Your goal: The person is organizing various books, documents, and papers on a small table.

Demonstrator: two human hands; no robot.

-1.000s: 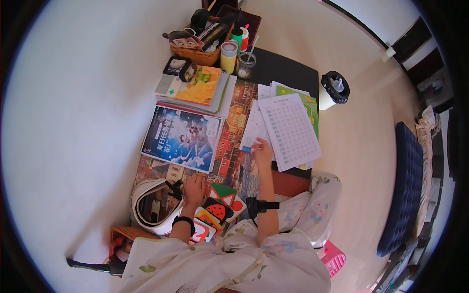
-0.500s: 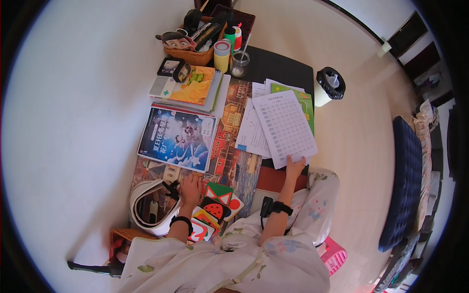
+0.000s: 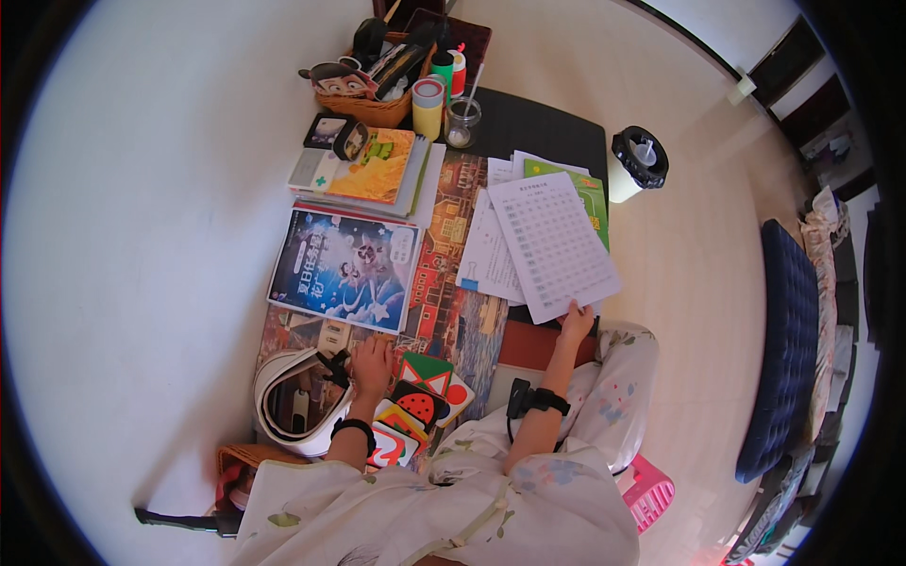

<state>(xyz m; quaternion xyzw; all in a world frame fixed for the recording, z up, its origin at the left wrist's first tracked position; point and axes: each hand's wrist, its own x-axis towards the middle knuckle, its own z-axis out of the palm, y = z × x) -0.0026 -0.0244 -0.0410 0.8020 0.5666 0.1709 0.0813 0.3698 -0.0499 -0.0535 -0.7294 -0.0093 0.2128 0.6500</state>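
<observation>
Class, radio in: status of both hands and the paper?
Left hand flat by white bag. Right hand pinching printed sheet at lower edge. Books alongside.

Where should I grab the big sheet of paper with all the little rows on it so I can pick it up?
Probably by its near corner, coming from the person's side. The printed sheet lies flat on the other papers, and that corner sticks out past the table edge, so fingers can pinch above and below it. The right hand is already touching there.
</observation>
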